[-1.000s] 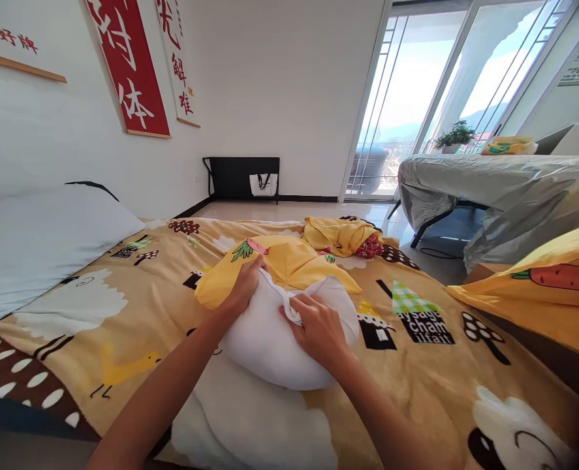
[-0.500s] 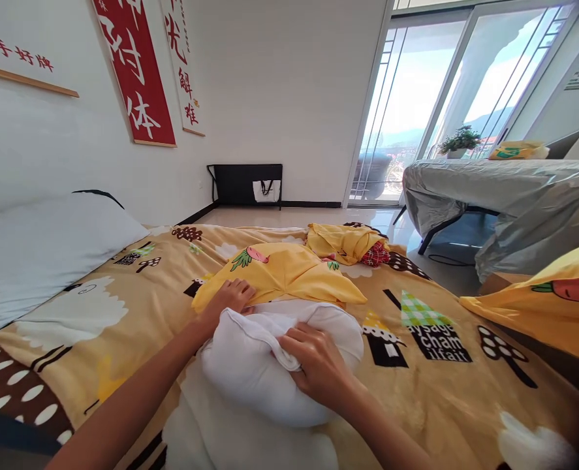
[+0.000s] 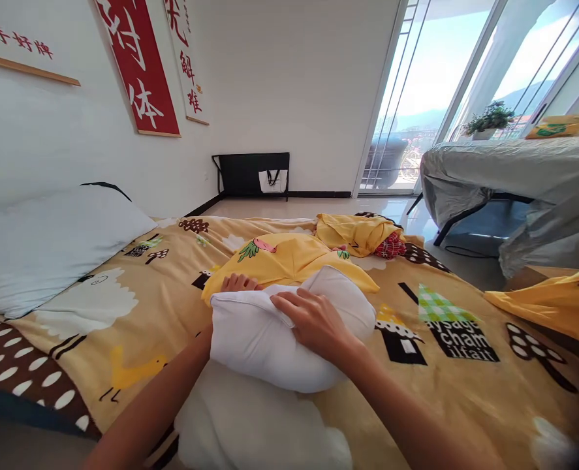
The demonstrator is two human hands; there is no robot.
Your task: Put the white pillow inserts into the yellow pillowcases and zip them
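Note:
A white pillow [image 3: 264, 346] lies folded on the patterned tan blanket [image 3: 137, 326] in front of me. A yellow pillowcase [image 3: 289, 258] with a carrot print lies just behind it. My left hand [image 3: 237, 284] is behind the pillow's far left corner; only its knuckles show, at the pillowcase's edge. My right hand [image 3: 313, 323] rests on top of the pillow, fingers spread and pressing down on the fold.
A bare white pillow [image 3: 44, 241] lies at the left by the wall. A crumpled yellow cloth [image 3: 358, 234] lies further back. Another yellow pillow [image 3: 558, 303] is at the right edge. A covered table [image 3: 509, 176] stands by the glass doors.
My left hand slid behind the pillow's far corner. My right hand let go of its pinch on the pillow's edge and now lies flat on top. The pillow's corner has risen toward the pillowcase.

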